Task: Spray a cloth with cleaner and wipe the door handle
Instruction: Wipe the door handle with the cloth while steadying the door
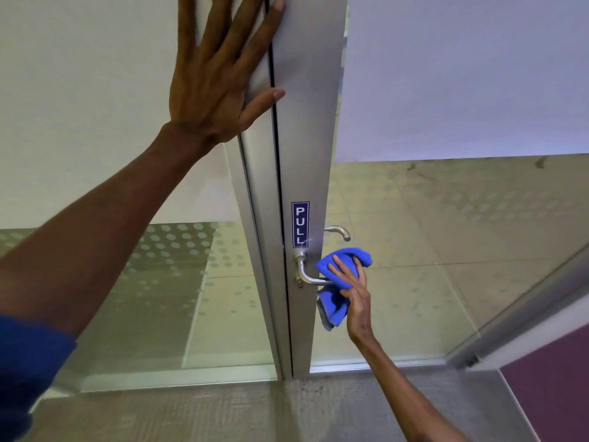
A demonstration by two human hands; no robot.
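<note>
A silver lever door handle (305, 273) sticks out of the grey metal door frame (304, 138), just below a blue PULL sticker (300, 224). My right hand (355, 296) holds a bunched blue cloth (338, 266) wrapped around the outer end of the lever, with part of the cloth hanging below it. My left hand (220, 68) lies flat and spread against the door frame, high up, fingers apart. No spray bottle is in view.
A second lever handle (339, 231) shows on the far side of the door. Frosted glass panels with dot patterns flank the frame. A grey carpet strip runs along the bottom, and a purple floor area (554, 387) lies at the lower right.
</note>
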